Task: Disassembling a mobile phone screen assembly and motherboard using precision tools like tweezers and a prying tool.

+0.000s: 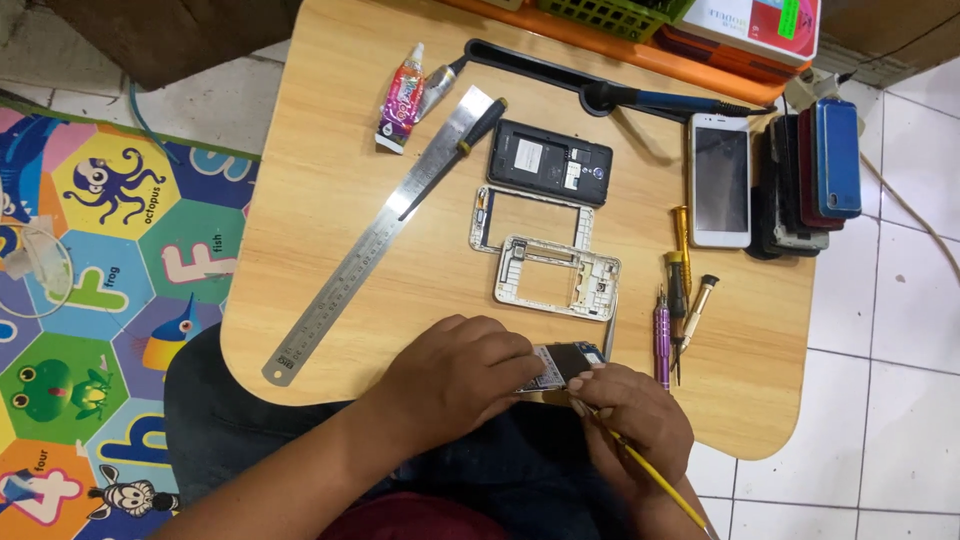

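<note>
— What are the hands doing at the bottom of the frame?

— The left hand [462,375] lies over a small circuit board [562,364] at the near edge of the wooden surface [300,250], lower centre. Its fingers curl down and pinch the board's left end. The right hand [632,410] meets the board from the right, fingers pressed together around a thin yellow tool [655,475] that slants off toward the lower right of the frame.

— Where exactly is the board?

— Between the two hands, just below the white phone frame [557,277] in the middle of the frame. Whether it rests on the surface or is lifted off it, I cannot tell.

— And around that?

— A second, thinner white bezel [482,218] sits just above the frame, and a black phone back [549,162] above that. A long steel ruler [375,245] runs diagonally from the lower left up to the upper centre, with a black-handled tool [455,155] lying across it. A glue tube [402,100] lies at upper left of the surface.

— On the right?

— A purple screwdriver [661,340] and several yellow-handled screwdrivers [680,265] just right of the hands, a white phone [719,180] face up above them, and a stack of phones [810,175] at the far right edge.
</note>
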